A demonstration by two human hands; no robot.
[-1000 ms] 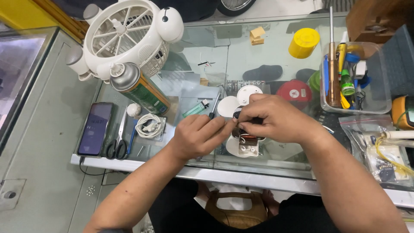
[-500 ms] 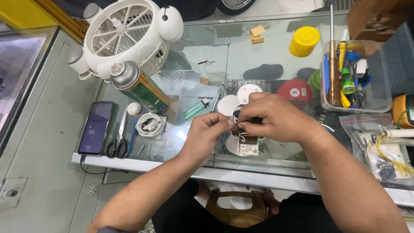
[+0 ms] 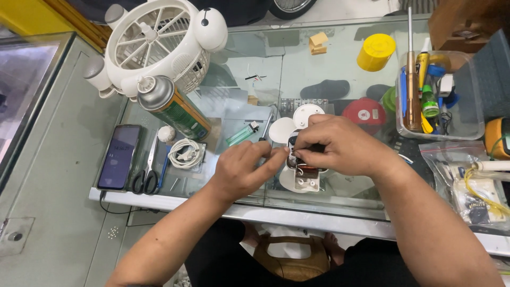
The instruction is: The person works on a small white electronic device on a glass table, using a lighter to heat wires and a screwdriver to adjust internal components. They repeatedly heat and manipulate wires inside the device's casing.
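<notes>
Over a glass worktop [image 3: 340, 90], 2 hands work on a small white fan body [image 3: 304, 178]: right hand [image 3: 340, 146] pinches its wiring, left hand [image 3: 241, 170] steadies with fingertips, calling for fine, careful handling.

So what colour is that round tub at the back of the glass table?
The round tub is yellow, seen in the head view.

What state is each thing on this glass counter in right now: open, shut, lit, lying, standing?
Small white device: casing open, wires showing, pinched by both hands.
Left hand: fingertips on the device.
Right hand: closed over the device's top.
Phone: lying flat, screen lit.
Scissors: shut, lying flat.
Spray can: capless, tilted.
White fan: lying grille-up.
Yellow container: lid on.
Clear tool box: open, full.
</notes>
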